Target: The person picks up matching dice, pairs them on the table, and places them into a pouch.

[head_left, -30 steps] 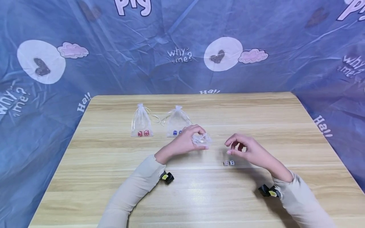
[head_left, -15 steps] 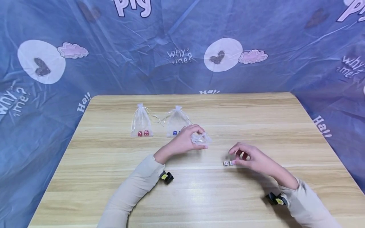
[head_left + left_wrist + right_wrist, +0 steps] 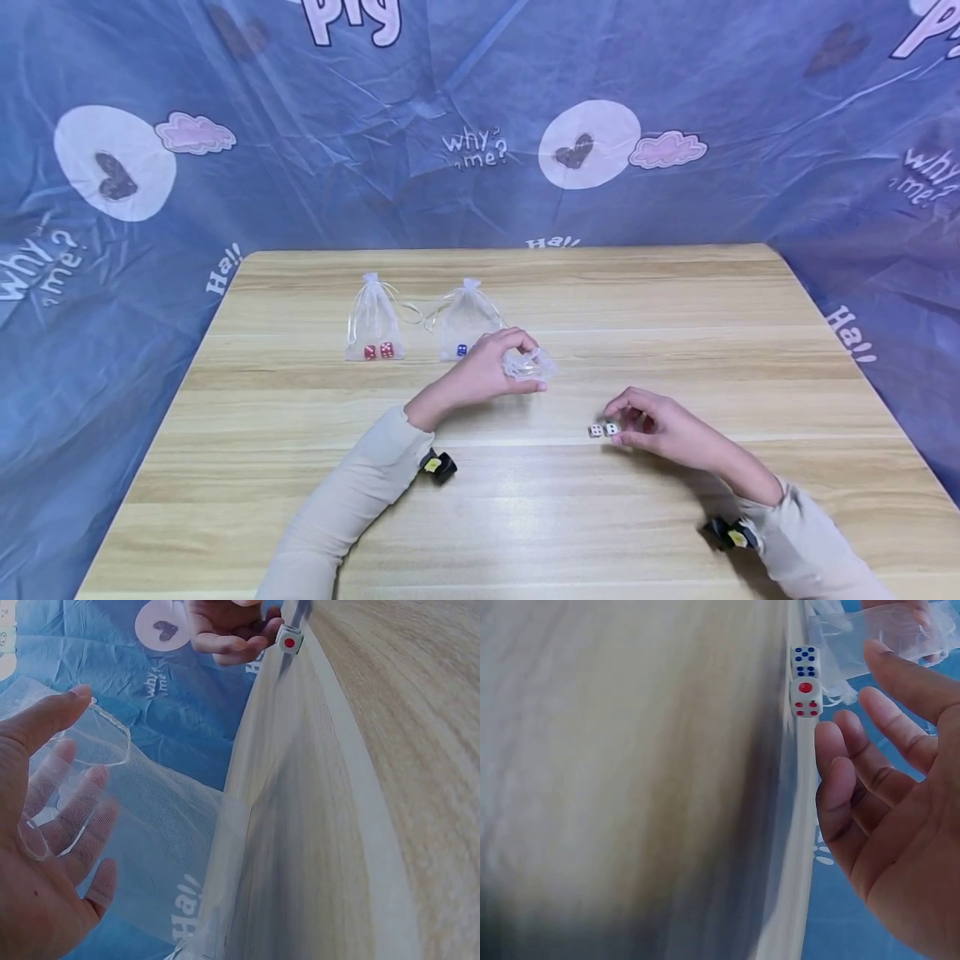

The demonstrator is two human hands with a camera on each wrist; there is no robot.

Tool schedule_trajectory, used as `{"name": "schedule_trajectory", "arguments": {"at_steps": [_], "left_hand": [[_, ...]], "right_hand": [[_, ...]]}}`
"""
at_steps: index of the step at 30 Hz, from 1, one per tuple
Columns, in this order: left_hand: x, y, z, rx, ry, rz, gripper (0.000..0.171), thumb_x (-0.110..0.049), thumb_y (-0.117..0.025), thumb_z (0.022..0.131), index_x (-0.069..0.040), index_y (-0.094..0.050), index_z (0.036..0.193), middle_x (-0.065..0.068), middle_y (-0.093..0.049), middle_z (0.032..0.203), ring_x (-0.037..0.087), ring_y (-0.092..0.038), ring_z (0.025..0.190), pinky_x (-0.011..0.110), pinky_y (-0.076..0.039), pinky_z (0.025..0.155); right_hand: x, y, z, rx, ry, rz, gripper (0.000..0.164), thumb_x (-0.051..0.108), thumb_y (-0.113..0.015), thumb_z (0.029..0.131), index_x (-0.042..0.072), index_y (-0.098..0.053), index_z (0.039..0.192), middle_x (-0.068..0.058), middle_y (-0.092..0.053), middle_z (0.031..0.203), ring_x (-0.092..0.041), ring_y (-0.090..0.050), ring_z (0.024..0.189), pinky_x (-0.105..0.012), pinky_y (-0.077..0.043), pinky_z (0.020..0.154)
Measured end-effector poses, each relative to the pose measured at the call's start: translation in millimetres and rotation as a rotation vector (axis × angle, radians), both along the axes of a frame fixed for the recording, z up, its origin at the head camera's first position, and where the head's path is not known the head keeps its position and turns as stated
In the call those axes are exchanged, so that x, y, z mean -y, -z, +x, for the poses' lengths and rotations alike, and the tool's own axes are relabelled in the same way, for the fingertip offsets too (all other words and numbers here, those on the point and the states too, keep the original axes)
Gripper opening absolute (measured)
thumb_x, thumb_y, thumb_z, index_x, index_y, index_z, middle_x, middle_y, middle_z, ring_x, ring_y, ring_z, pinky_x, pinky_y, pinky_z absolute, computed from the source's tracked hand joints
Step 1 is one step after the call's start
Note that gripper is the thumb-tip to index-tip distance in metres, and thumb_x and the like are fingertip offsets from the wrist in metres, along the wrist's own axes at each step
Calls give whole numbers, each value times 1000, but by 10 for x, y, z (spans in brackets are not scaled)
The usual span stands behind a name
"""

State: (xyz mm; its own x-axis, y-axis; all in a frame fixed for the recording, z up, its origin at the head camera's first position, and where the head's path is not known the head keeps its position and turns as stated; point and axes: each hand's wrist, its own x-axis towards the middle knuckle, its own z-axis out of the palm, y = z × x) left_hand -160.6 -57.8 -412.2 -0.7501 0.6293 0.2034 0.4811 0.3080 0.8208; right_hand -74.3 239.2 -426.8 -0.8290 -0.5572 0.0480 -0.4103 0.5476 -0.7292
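Observation:
My left hand (image 3: 491,367) holds a sheer white drawstring bag (image 3: 531,364) above the table, its thumb and fingers curved at the bag's mouth. In the left wrist view the bag's mesh (image 3: 172,825) hangs down, with fingers showing through it. Two white dice (image 3: 603,430) lie side by side on the table. My right hand (image 3: 667,425) is just right of them, thumb and index finger parted near the right die. In the right wrist view the nearer die (image 3: 805,699) sits beyond the fingertips, and nothing is gripped.
A sheer bag with two red dice (image 3: 377,321) lies on the table's left side. Beside it, another bag with blue dice (image 3: 470,317) is partly hidden behind my left hand. A blue printed cloth (image 3: 405,200) hangs behind the wooden table (image 3: 300,500).
My right hand has come down and slightly right, from above the white dice to beside them. The left hand and its bag have stayed almost still.

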Motion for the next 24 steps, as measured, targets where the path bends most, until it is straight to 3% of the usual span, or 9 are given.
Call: {"name": "schedule_trajectory", "arguments": {"at_steps": [10,24], "left_hand": [[13,-8,-2,9,4,9,33,-23,-84,73,-11,-63,94,1,-67,102,13,-59,96,23,-44,87],[14,-23,15,17,4,-1,33,-24,-84,73,-11,-63,95,0,-67,102,12,-59,95,23,-45,87]], "right_hand": [[0,37,-25,11,9,114,27,23,-75,83,14,-63,105,8,-59,88,3,-50,75,-18,-47,63],[14,49,-42,-24,13,166,19,10,-74,82,15,-64,97,12,-57,84,5,-47,73,-18,-45,61]]}}
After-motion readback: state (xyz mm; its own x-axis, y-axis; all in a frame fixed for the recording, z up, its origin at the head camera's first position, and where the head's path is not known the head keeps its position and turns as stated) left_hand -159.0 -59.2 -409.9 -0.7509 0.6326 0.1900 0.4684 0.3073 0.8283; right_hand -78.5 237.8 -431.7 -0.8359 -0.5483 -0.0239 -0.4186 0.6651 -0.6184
